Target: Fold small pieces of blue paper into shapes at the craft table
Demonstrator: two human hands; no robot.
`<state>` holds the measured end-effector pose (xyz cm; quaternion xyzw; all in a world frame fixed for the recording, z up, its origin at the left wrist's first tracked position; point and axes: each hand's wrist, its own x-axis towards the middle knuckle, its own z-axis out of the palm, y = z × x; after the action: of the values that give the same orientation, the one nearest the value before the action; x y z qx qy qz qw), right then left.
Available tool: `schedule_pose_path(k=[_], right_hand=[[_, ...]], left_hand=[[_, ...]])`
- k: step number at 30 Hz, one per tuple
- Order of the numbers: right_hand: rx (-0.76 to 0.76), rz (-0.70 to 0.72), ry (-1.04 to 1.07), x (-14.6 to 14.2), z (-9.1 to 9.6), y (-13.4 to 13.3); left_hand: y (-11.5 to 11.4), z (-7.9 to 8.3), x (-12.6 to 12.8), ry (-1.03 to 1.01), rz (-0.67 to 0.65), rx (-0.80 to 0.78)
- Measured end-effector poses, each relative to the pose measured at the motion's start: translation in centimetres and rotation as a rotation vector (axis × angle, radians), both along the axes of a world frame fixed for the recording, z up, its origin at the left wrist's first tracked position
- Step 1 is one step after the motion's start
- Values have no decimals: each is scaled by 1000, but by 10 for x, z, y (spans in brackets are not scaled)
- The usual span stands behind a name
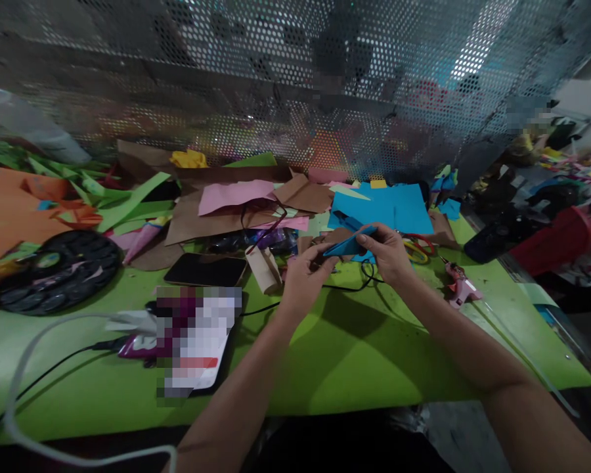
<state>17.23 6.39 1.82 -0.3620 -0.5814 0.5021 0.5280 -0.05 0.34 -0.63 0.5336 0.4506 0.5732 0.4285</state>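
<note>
A small folded piece of blue paper (347, 246) is held up over the green table between both hands. My left hand (306, 274) pinches its left end, fingers closed on it. With thumb on top, my right hand (385, 253) grips the right end. Behind the hands lies a larger blue sheet (404, 203) on the pile of paper. A cardboard tube (264, 270) rests just left of my left hand. Scissors with red and yellow handles (418, 248) lie partly hidden behind my right hand.
On the green table (335, 368) are a pink glue gun (460, 286) at right, a dark phone (205, 269), a black round tray (62, 269) and a pixelated device (197, 348) at left. Cables cross the surface. Paper scraps (236, 197) line the perforated metal panel (276, 79).
</note>
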Motion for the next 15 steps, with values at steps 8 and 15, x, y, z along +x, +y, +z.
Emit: schedule_pose_path(k=[8, 15], right_hand=[[-42, 22, 39, -4, -1, -4], [-24, 1, 73, -5, 0, -6]], left_hand=[[2, 0, -1, -45, 81, 3], [0, 3, 1, -178, 86, -43]])
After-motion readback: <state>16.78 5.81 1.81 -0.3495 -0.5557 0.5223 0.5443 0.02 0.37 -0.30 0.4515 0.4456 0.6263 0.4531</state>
